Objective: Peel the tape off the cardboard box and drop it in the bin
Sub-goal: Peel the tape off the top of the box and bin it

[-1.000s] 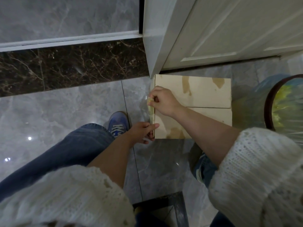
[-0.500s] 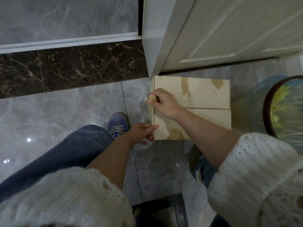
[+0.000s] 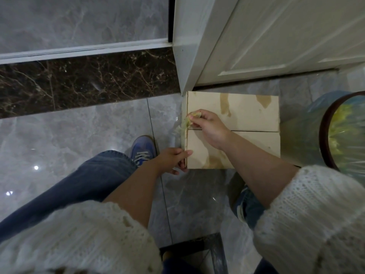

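With the right hand [image 3: 207, 127] pinching bunched tape [image 3: 184, 128] at the box's [image 3: 246, 113] left edge and the left hand [image 3: 173, 160] gripping that edge's near corner, a sharp tug could snap the tape, leaving scraps stuck short of the bin [image 3: 324, 135] right of the box.

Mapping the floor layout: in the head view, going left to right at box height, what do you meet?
Blue shoe → left hand → tape → right hand → box → bin.
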Tool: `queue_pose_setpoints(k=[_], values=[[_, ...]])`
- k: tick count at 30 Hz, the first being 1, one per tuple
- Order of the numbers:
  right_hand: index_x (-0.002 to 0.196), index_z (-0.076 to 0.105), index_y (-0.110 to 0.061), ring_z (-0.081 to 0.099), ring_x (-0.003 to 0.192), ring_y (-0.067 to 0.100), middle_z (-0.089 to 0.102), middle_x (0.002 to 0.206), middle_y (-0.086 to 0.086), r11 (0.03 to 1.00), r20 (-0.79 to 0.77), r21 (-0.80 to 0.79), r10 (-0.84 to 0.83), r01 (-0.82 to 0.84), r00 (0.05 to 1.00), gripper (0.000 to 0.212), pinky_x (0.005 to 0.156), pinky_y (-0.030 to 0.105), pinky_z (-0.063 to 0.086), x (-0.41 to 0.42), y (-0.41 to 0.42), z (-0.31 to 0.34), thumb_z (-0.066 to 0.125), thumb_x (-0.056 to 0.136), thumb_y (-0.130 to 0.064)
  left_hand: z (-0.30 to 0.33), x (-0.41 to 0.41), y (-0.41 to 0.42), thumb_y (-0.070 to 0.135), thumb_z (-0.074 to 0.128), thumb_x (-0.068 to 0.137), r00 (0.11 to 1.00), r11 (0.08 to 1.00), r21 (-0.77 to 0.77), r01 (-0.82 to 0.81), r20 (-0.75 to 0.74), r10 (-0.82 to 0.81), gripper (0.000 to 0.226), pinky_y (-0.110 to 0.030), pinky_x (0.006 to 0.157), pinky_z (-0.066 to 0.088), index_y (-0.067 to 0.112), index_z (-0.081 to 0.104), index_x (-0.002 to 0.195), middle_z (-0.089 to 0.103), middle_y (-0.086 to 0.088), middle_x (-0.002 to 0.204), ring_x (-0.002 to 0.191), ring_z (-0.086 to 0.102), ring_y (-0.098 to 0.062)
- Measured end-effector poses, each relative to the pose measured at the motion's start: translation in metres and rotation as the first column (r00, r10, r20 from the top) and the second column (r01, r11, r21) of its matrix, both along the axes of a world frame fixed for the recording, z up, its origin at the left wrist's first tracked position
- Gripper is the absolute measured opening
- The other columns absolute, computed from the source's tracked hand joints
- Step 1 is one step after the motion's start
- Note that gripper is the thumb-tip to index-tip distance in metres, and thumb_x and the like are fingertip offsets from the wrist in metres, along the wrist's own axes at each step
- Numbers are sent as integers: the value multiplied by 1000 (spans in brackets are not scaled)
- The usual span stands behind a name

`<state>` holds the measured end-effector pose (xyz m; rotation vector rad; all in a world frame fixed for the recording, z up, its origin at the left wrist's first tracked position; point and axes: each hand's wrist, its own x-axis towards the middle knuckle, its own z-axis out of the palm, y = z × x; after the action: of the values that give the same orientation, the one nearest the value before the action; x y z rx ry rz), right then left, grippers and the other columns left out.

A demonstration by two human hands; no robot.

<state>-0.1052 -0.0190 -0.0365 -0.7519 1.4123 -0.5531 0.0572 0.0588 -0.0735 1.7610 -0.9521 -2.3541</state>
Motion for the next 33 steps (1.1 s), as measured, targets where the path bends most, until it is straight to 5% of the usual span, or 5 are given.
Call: queue_pose_setpoints(k=[9,15,21,25,33], values=[[93,66,-6,70,88,29,71,90,14,955,-325,-160,187,-248,927,8,89,49,56,4,0,15,66,93,-14,5,-1,-6,42,69,95,998,998,-58,-34,59,38,34,-24,58,51,15,60,78,70,-4,75,71,71,-14],[83,62,-16,74,81,22,74,85,9,937,-319,-142,261,-318,911,13,86,38,59,6,2,31,63,93,-7,8,-4,-4,46,75,89,952,957,-95,-273,120,283,37,-25,56,46,17,58,75,67,-2,72,68,66,-14],[82,62,-15,69,73,19,71,91,17,977,-210,-82,176,-196,962,16,68,24,55,8,5,49,61,95,-5,14,1,-6,45,80,84,909,910,-170,-379,116,400,39,-35,73,56,14,60,97,64,-3,95,90,63,-19],[80,63,-12,63,68,21,68,88,20,995,-104,-85,49,-58,993,18,75,37,53,2,5,73,58,93,0,39,0,-8,43,77,86,959,957,-143,-254,95,268,81,-36,98,46,17,39,152,41,3,143,131,47,-22],[83,58,-4,59,65,20,66,78,15,983,255,-63,-153,174,955,16,67,27,50,-13,18,136,52,94,6,71,-15,-28,86,79,49,990,932,-357,-67,89,105,138,-42,119,36,28,20,158,43,6,153,140,43,-16]])
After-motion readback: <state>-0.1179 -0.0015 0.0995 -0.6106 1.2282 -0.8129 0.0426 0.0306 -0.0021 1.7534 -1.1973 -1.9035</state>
